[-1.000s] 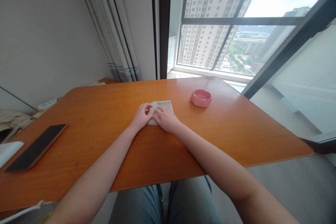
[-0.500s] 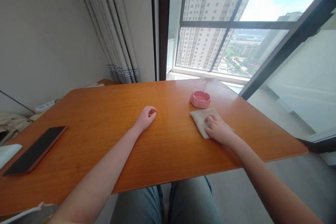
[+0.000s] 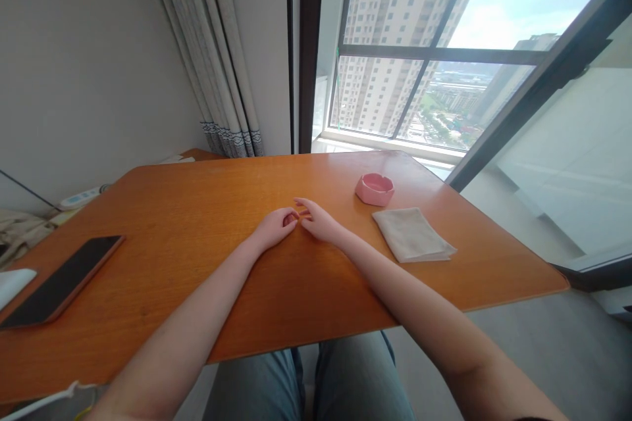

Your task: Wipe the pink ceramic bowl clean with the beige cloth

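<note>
My left hand [image 3: 277, 225] rests on the wooden table [image 3: 197, 210] near its middle. Its fingers are loosely curled, with a gap between thumb and fingertips, and I see nothing held there. Just right of it is my right hand [image 3: 320, 221], fingers apart and holding nothing. The fingertips of both hands are very close; whether they touch I cannot tell. Off to the right, a folded beige cloth [image 3: 413, 234] lies flat. Behind that cloth stands a pink ashtray [image 3: 374, 190] with angular sides.
A dark flat panel with a brown edge [image 3: 62, 283] lies at the table's left, beside a white object [image 3: 14, 286] cut off by the frame. A grey curtain [image 3: 212, 52] hangs behind the far edge, and a window [image 3: 395, 92] is beyond.
My right hand has let go of the cloth and moved left, beside my left hand. The cloth now lies slightly farther right. My left hand has hardly moved.
</note>
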`<action>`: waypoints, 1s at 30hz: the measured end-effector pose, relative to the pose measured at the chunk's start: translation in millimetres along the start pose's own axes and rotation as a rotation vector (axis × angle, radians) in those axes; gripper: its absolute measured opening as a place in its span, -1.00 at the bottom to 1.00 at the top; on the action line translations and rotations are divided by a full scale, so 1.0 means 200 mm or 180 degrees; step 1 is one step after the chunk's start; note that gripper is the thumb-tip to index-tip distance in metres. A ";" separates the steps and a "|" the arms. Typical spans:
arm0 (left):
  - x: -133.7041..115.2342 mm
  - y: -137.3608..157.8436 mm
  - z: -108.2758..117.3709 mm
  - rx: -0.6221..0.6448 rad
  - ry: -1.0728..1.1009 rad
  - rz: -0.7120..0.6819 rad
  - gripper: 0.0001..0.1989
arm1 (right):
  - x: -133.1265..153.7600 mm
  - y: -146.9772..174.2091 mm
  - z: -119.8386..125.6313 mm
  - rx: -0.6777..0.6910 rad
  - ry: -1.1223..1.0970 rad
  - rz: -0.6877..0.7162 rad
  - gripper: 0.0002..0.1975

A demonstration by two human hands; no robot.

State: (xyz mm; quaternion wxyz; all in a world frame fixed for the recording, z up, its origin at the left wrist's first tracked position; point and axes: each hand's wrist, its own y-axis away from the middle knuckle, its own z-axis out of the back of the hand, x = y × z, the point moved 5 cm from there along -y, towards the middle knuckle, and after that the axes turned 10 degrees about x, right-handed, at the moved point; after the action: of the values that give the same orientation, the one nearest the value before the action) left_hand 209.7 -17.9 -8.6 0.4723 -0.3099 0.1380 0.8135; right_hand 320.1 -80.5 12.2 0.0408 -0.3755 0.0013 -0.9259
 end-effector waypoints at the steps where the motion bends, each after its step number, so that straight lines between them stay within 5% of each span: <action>1: 0.00 0.00 0.00 0.0008 -0.0056 -0.0027 -0.81 | 0.00 -0.06 -0.07 0.0097 -0.0144 0.0022 -0.39; 7: 0.00 0.00 -0.02 -0.0011 -0.0322 -0.0013 -0.73 | 0.00 -0.12 -0.16 -0.0229 0.0211 0.0416 -0.60; 14: -0.04 0.01 -0.01 0.0009 -0.0325 -0.0102 -0.75 | 0.00 -0.11 -0.15 -0.0209 0.0039 0.0308 -0.57; 18: -0.04 0.02 0.00 0.0120 -0.0294 -0.0087 -0.82 | -0.09 -0.03 0.12 -0.0989 0.0205 -0.0224 -0.58; 22: -0.04 0.02 0.00 0.0150 -0.0153 -0.0097 -0.82 | -0.25 0.15 0.47 -0.2036 0.1321 -0.1159 -0.57; 26: -0.04 0.02 0.00 0.0169 -0.0146 -0.0089 -0.82 | -0.44 0.24 0.57 -0.1779 0.1617 -0.2230 -0.59; 30: -0.03 0.02 -0.01 0.0211 -0.0179 -0.0078 -0.81 | -0.52 0.23 0.56 -0.1557 0.1618 -0.2295 -0.73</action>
State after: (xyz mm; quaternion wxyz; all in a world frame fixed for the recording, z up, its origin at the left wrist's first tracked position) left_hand 209.0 -25.3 -6.2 0.4959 -0.2728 0.1477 0.8111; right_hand 476.7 -115.5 18.9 -0.3723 -0.1132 0.0983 -0.9159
